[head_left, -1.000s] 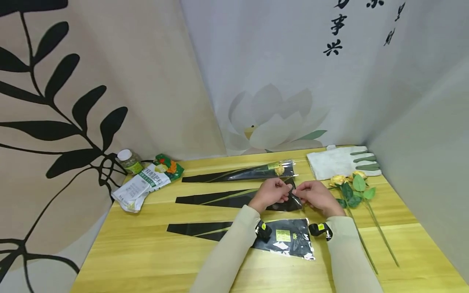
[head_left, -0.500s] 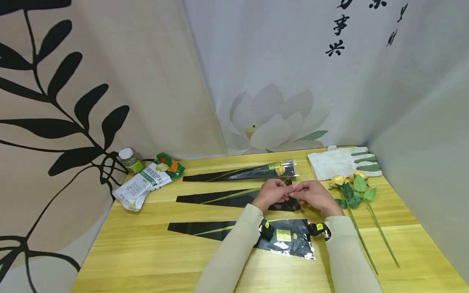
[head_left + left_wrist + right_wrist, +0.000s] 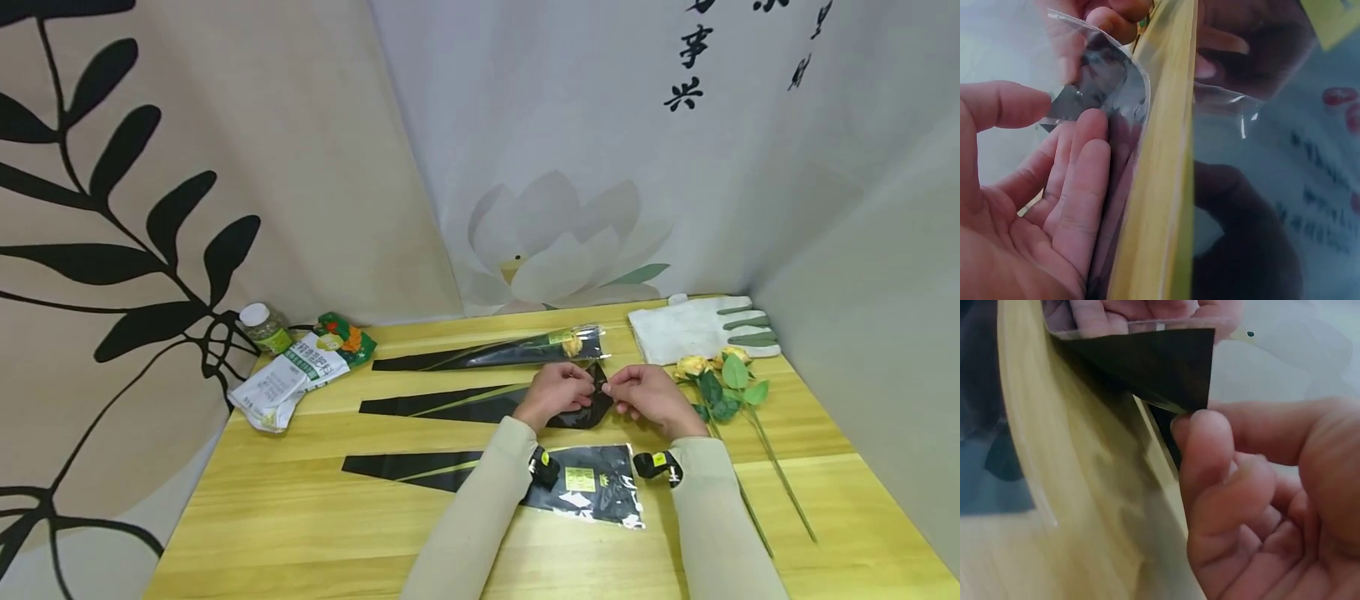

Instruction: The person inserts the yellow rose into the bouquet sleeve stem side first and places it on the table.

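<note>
In the head view, the middle black flower sleeve lies on the table, its wide end bent up between my two hands. My left hand pinches its edge between thumb and fingers; in the left wrist view the film curls up behind the fingers. My right hand pinches a corner of the same black film between thumb and forefinger in the right wrist view. Nearer me lies another black sleeve with a yellow label, partly under my left forearm.
A sleeve with a yellow rose inside lies at the back. Right of my hands are two yellow roses with long stems, and white work gloves. A fertilizer pouch and white-capped jar stand back left.
My fingertips came together at the sleeve's wide end, then parted slightly. The right hand has shifted a little to the right, and the black film stands folded up between the hands.
</note>
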Motion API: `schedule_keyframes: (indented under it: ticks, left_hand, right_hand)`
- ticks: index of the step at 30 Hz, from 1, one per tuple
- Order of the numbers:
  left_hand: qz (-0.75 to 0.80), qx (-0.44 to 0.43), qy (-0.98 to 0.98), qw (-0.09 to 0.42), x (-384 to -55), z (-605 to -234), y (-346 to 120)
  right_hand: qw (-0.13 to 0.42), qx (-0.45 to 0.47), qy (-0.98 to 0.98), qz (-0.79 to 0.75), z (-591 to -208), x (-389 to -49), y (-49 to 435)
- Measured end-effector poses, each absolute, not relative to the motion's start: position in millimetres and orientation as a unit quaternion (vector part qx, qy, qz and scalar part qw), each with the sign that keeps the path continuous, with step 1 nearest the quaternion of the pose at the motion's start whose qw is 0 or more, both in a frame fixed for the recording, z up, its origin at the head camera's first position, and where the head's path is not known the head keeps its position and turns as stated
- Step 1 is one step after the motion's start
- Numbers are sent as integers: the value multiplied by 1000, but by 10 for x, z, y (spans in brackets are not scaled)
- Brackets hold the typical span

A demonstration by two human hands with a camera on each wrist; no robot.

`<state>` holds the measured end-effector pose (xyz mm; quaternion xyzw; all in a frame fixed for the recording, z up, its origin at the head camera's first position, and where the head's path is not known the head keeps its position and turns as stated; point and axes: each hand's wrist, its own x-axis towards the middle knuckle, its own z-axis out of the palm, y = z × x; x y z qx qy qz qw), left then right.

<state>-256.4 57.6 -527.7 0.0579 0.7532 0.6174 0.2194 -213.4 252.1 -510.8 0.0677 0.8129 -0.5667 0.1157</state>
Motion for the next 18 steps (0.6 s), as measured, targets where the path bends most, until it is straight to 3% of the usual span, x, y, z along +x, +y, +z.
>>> schedule_keyframes:
  ticks: [18]
  left_hand:
    - [596,84,770,212,-2563,-5292,535]
  right_hand:
    - [91,77,882,-455,-5077,-2078,2493]
